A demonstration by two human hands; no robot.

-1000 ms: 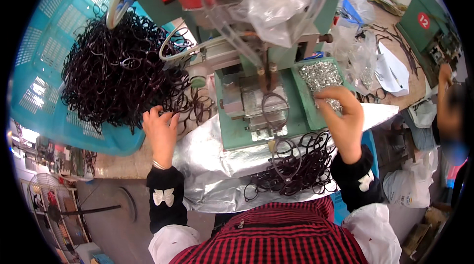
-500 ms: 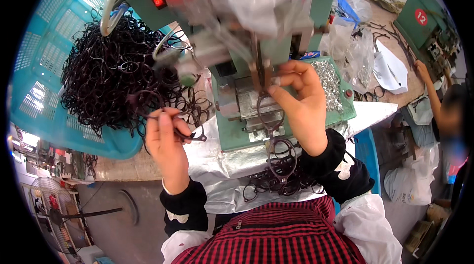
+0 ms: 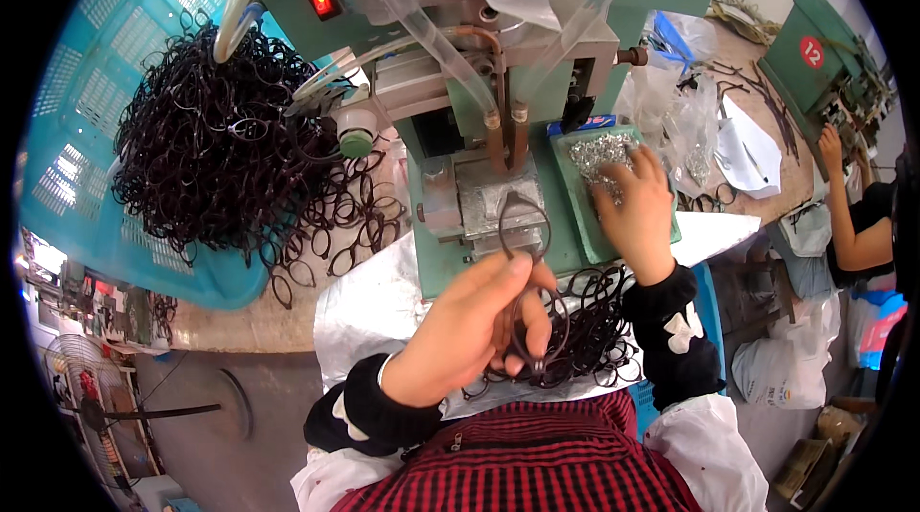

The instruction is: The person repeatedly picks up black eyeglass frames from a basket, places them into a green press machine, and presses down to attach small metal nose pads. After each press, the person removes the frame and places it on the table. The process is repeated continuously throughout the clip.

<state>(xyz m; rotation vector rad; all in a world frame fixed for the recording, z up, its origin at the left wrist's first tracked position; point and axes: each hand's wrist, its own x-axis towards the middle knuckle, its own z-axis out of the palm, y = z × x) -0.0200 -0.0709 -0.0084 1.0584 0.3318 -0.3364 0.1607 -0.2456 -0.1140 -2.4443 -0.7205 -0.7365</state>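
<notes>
My left hand (image 3: pixel 479 316) is closed around the middle of a dark eyeglass frame (image 3: pixel 524 207). One rim of that frame lies over the metal block (image 3: pixel 498 188) of a green bench machine, below two copper-coloured tubes (image 3: pixel 506 143); the other rim hangs beneath my fingers. On the right, my right hand (image 3: pixel 637 215) reaches into a green tray (image 3: pixel 589 242) of small shiny metal parts (image 3: pixel 596 156). Its fingers are bent and apart, tips among the parts; no held piece can be made out. More dark eyeglass frames (image 3: pixel 599 340) lie on silvery sheeting below my hands.
A turquoise basket (image 3: pixel 220 287) heaped with dark eyeglass frames (image 3: pixel 211 148) stands at left, loose ones beside it. Clear hoses (image 3: pixel 422 23) run down the machine. Plastic bags, white paper (image 3: pixel 747 153) and another green machine (image 3: pixel 810 43) are at right, where another person's arm (image 3: pixel 843 196) shows.
My left hand has moved right, from beside the basket to the eyeglass frame at the machine. My right hand has let go of that frame and moved right into the parts tray.
</notes>
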